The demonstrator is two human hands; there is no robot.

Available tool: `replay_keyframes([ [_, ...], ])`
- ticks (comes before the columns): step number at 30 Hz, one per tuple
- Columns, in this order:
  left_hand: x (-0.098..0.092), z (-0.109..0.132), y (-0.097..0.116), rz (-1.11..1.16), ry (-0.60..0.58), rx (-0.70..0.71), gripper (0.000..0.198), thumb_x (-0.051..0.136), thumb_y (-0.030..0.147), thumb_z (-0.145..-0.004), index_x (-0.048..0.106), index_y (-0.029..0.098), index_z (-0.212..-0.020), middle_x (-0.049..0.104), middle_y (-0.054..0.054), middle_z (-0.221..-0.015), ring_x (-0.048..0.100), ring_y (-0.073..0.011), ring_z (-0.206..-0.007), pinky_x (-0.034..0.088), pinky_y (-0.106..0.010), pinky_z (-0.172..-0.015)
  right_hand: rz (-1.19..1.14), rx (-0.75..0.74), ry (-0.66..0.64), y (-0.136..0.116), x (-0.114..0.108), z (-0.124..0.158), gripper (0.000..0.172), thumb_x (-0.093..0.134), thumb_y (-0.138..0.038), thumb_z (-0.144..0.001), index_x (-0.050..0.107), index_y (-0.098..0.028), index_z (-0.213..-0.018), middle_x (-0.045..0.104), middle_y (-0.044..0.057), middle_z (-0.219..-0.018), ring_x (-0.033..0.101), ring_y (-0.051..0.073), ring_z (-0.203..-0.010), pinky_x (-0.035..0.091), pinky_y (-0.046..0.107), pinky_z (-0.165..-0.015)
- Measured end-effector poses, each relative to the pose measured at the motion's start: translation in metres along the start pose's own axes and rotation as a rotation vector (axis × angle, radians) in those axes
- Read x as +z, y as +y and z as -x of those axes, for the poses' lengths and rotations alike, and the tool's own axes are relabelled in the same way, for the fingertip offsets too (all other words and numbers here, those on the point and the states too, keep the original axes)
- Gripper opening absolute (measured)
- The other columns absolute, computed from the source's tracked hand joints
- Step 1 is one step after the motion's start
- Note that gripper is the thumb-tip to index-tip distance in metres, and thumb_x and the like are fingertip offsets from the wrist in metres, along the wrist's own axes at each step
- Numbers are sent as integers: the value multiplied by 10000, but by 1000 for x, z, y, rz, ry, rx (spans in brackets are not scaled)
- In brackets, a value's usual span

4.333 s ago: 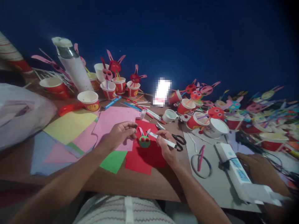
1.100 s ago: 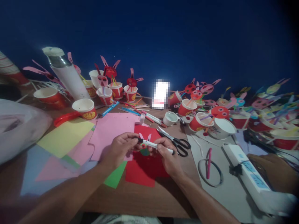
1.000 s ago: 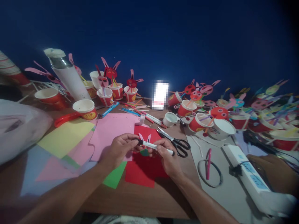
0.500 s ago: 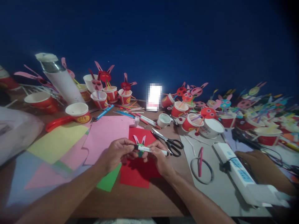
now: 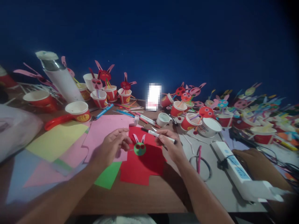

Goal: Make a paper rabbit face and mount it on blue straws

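Observation:
A white marker with black ends slants up to the left, gripped near its rear by my right hand. Below its tip, a round green paper rabbit face with red eyes and pink ears lies on red paper. My left hand hovers to the left of the face, fingers loosely bent and apart, with nothing visible in them. Partly hidden behind my right hand are the scissors.
Coloured paper sheets spread across the left. Paper cups with rabbit faces line the back and right. A flask stands back left; a small white cup sits mid-table. On the right lie a power strip and a hair band.
My hands have moved apart. My left hand has let go of the marker and the rabbit face now lies on the red paper. My right hand has shifted right with the marker.

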State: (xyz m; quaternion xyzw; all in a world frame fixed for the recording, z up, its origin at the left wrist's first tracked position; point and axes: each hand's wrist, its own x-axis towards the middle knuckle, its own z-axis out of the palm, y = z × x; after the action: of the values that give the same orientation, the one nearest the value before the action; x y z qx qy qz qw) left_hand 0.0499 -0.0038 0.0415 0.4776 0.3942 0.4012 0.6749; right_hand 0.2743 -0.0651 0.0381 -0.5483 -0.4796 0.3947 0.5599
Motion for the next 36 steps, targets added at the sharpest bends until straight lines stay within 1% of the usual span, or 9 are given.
replay_keyframes([
  [2, -7, -5, -1, -53, 66, 56, 274, 590, 381, -839, 582, 142, -971, 640, 6, -666, 545, -82, -505, 404, -179, -470, 412, -202, -7, -4, -12, -5, 183, 597, -292, -825, 664, -214, -977, 700, 53, -928, 638, 203, -862, 486, 345, -801],
  [3, -10, -7, -1, -84, 87, 79, 245, 585, 371, -841, 590, 143, -929, 632, 9, -655, 529, -76, -497, 383, -172, -451, 570, -295, -71, -5, -17, -7, 222, 588, -283, -834, 659, -220, -1035, 691, 70, -1037, 621, 228, -985, 457, 380, -893],
  [5, -13, -10, -2, -140, 109, 101, 205, 577, 351, -839, 597, 149, -868, 603, 21, -616, 488, -66, -471, 331, -160, -408, 791, -382, -190, -7, -24, -8, 298, 591, -286, -834, 636, -226, -1123, 664, 85, -1139, 587, 252, -1090, 430, 402, -954],
  [10, -10, -11, 2, -249, 155, 85, 137, 552, 283, -822, 606, 158, -804, 527, 51, -538, 396, -48, -409, 262, -145, -349, 1035, -371, -333, -3, -23, -6, 389, 580, -338, -852, 587, -219, -1223, 639, 90, -1185, 588, 252, -1089, 448, 385, -944],
  [17, -12, -13, 0, -316, 163, 50, 145, 550, 301, -812, 602, 166, -805, 546, 48, -548, 402, -51, -391, 276, -143, -320, 1304, -428, -296, 10, -13, -7, 379, 606, -275, -838, 600, -198, -1209, 630, 118, -1183, 558, 288, -1091, 410, 431, -920],
  [22, -11, -10, -1, -369, 36, -65, 229, 537, 372, -820, 598, 152, -826, 581, 25, -523, 445, -82, -346, 309, -176, -304, 1373, -396, -222, 8, -4, -1, 435, 675, -379, -790, 608, -221, -1190, 563, 136, -1300, 499, 322, -1160, 342, 463, -939],
  [25, -9, -7, -2, -380, -25, -118, 255, 531, 376, -806, 575, 156, -927, 620, 18, -569, 457, -90, -329, 298, -178, -286, 1326, -360, -181, 8, 10, 7, 292, 625, -452, -829, 664, -241, -1027, 642, 89, -1133, 547, 276, -1035, 346, 414, -871],
  [29, -8, -6, -5, -390, -80, -180, 299, 533, 390, -791, 551, 152, -970, 594, 33, -538, 461, -92, -329, 299, -170, -284, 1343, -272, -167, 13, 30, 13, 401, 628, -586, -774, 662, -209, -906, 656, 86, -924, 555, 279, -915, 340, 400, -796],
  [36, -5, -4, -5, -411, -122, -196, 311, 532, 389, -791, 543, 153, -994, 578, 45, -522, 462, -87, -336, 303, -161, -295, 1282, -149, -180, 15, 39, 9, 344, 634, -526, -784, 642, -198, -889, 667, 84, -933, 577, 272, -914, 345, 383, -787],
])
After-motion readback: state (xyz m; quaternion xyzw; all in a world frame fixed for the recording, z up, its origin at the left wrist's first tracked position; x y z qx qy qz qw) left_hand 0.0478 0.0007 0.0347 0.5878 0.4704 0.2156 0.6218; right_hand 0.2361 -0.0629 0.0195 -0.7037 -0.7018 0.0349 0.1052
